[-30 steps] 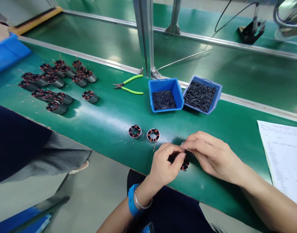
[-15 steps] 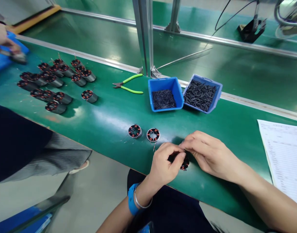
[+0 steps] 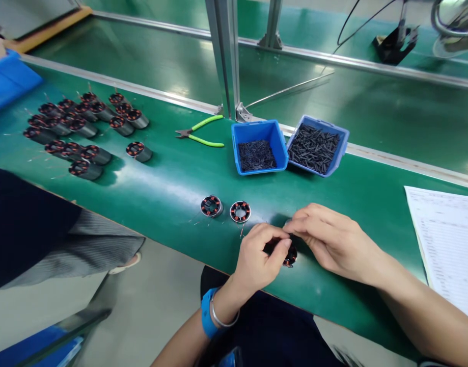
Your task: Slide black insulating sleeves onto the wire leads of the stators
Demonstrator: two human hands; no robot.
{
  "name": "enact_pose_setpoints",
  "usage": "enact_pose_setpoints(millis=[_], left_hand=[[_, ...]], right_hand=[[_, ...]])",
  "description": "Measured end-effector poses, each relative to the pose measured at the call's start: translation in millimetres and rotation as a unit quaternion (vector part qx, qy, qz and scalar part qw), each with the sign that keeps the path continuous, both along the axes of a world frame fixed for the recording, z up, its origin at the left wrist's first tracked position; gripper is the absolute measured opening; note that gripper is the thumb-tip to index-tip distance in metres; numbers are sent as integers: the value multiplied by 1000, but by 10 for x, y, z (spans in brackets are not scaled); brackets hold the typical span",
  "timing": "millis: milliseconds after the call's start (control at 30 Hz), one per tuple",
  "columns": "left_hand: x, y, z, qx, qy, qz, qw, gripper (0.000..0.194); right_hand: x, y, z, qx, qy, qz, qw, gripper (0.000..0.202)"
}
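Observation:
My left hand (image 3: 260, 255) is closed round a copper-wound motor stator (image 3: 290, 256), whose ring shows partly beneath the fingers. Thumb and fingertips of my right hand (image 3: 329, 239) are pinched together at the stator's upper side, touching or nearly touching the left fingertips; whatever they pinch is too small to make out. Two similar stators, one left (image 3: 211, 206) and one nearer my hands (image 3: 240, 211), stand on the green table with thin wires sticking out. Behind them are a blue bin (image 3: 259, 153) of thin black pieces and a paler bin (image 3: 313, 145) of thicker black tubes.
Green-handled cutters (image 3: 199, 133) lie left of the bins. Several stators (image 3: 83, 127) are grouped farther left, near a blue container (image 3: 12, 81) and a person in dark clothes (image 3: 23, 224). A metal post (image 3: 224, 56) rises behind. Printed paper (image 3: 447, 239) lies at right.
The other person's hand at the far left has moved mostly out of sight behind the blue container, which has shifted a little. My hands keep nearly the same pose; the view has shifted slightly.

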State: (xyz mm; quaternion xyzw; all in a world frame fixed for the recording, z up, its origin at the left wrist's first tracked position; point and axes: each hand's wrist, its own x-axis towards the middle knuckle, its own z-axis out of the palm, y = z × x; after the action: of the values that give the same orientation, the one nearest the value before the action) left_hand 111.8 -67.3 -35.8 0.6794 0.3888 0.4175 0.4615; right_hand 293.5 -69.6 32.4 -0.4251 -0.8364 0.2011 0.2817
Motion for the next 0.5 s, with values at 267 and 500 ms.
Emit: enact_pose_setpoints(millis=[267, 500], left_hand=[[-8, -1, -18, -7, 2, -3, 1000, 5], [13, -8, 22, -13, -2, 0, 1000, 5]], right_hand=[[-13, 15, -14, -10, -12, 6, 1000, 24], [-7, 16, 63, -4, 13, -31, 999, 13]])
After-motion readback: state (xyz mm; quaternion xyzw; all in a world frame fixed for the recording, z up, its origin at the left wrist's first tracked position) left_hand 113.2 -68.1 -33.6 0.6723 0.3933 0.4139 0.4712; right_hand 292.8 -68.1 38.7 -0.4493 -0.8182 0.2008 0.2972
